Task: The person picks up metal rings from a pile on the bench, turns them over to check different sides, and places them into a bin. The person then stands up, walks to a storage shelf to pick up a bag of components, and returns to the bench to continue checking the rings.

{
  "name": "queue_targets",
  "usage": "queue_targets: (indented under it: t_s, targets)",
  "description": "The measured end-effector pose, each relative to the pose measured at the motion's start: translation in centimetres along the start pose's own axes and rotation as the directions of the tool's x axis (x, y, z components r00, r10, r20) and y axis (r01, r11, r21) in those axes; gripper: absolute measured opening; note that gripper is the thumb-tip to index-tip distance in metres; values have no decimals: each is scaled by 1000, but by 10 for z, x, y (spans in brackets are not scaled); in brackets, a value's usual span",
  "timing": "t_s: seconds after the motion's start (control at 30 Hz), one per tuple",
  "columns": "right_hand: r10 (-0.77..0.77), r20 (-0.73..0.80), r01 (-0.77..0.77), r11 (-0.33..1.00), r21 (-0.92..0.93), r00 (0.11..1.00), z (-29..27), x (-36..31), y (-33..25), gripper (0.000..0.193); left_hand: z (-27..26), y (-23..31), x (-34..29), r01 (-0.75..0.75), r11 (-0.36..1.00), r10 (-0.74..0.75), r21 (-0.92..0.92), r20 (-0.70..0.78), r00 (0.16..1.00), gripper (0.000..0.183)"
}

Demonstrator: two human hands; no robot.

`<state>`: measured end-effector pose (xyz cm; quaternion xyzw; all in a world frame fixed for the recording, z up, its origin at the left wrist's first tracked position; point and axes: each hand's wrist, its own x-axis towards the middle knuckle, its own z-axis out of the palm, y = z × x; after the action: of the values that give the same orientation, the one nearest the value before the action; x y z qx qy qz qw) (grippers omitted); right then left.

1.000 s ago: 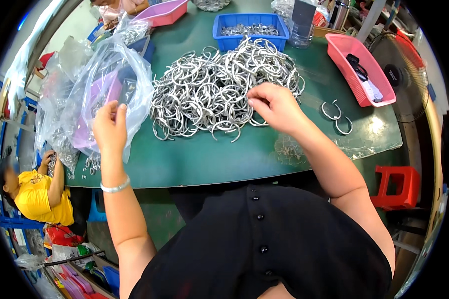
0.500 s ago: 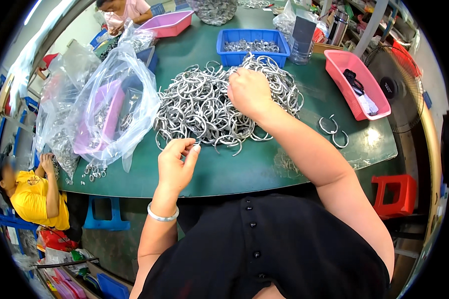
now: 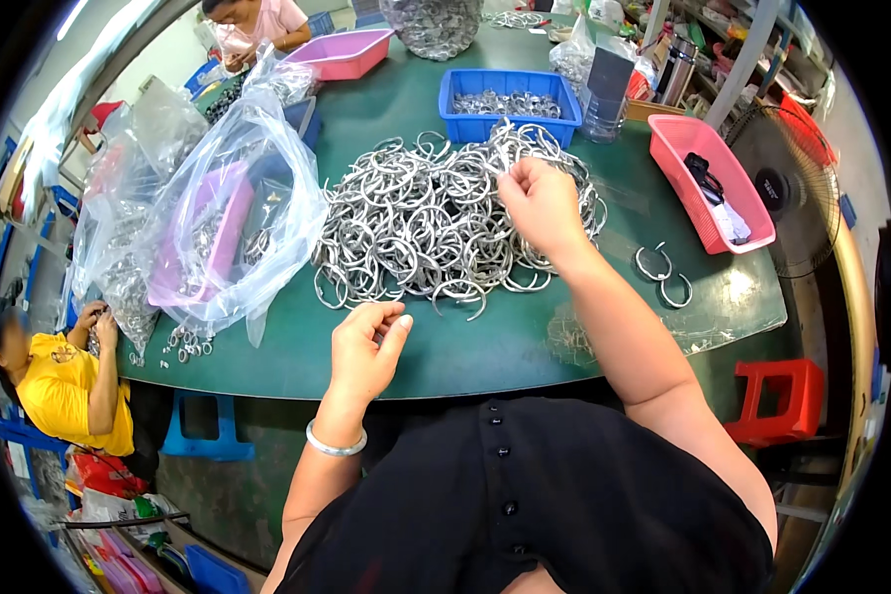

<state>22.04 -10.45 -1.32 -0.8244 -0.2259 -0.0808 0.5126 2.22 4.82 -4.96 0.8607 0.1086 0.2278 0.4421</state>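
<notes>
A large heap of silver-grey open bangles (image 3: 421, 223) lies tangled in the middle of the green table (image 3: 604, 307). Against the heap's right side, my right hand (image 3: 544, 205) is closed, with its fingertips among the upper bangles. What it grips is hidden by the fingers and the clutter. My left hand (image 3: 366, 346) hovers just in front of the heap's near edge, fingers curled and thumb close to them, with nothing visible in it. A pale bangle (image 3: 336, 442) circles my left wrist. Two loose bangles (image 3: 653, 262) lie on the table to the right.
Behind the heap stands a blue basket (image 3: 512, 79) of small metal pieces. A pink basket (image 3: 713, 188) sits at the right, near a fan (image 3: 787, 188). Clear plastic bags (image 3: 267, 208) and a purple tray (image 3: 203, 238) occupy the left. Two people work at the table's left and far sides.
My right hand has moved to the right over the heap. My left hand has drawn back slightly from the heap's near edge. The whole view has shifted a little.
</notes>
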Motion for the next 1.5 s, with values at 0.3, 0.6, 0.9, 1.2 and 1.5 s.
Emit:
queue_targets:
  t_s: [0.3, 0.6, 0.9, 1.2, 1.5]
  targets:
    - [53, 75, -63, 988, 143, 996, -1, 28, 11, 15, 7, 3, -5, 36, 999, -35, -35, 45, 998, 16]
    - [-349, -72, 347, 937, -36, 935, 8, 6, 9, 17, 5, 2, -7, 56, 998, -55, -18, 58, 997, 17]
    - [203, 126, -237, 751, 616, 971, 5, 27, -3, 17, 6, -3, -6, 25, 999, -23, -34, 64, 998, 16]
    - [-393, 72, 398, 914, -74, 917, 8, 25, 1, 14, 4, -4, -11, 52, 999, -50, -14, 118, 992, 17]
    - [-463, 34, 460, 864, -203, 886, 1, 0, 17, 8, 11, -5, -7, 44, 998, -37, -45, 155, 987, 19]
